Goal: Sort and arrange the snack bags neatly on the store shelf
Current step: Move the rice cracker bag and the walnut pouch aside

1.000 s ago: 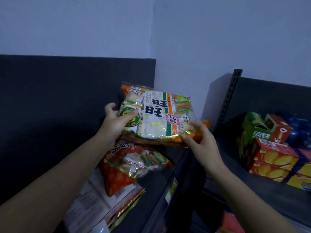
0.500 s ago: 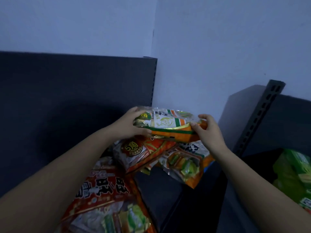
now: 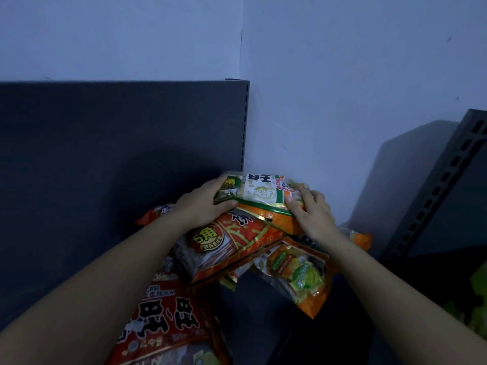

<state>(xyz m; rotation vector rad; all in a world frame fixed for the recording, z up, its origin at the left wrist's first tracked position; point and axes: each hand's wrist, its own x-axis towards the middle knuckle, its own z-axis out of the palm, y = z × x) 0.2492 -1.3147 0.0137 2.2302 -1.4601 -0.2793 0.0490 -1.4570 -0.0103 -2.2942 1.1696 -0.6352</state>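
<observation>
**Q:** Where was the white-and-green snack bag [image 3: 259, 191] when you looked?

**A:** I saw it at the far end of the shelf [image 3: 263, 312]. It lay nearly flat on top of a red bag marked 5角 [image 3: 232, 246], close to the dark back panel [image 3: 118, 154] and the wall corner.

**Q:** And the hands?

**A:** Both gripped it. The left hand [image 3: 203, 206] curled round its left end, thumb along the near edge. The right hand [image 3: 313, 214] clasped its right end, thumb on top.

**Q:** Anything else there?

**A:** An orange bag [image 3: 303, 275] lay beneath the right forearm, and another red bag [image 3: 163, 320] sat nearest me, on the left.
</observation>
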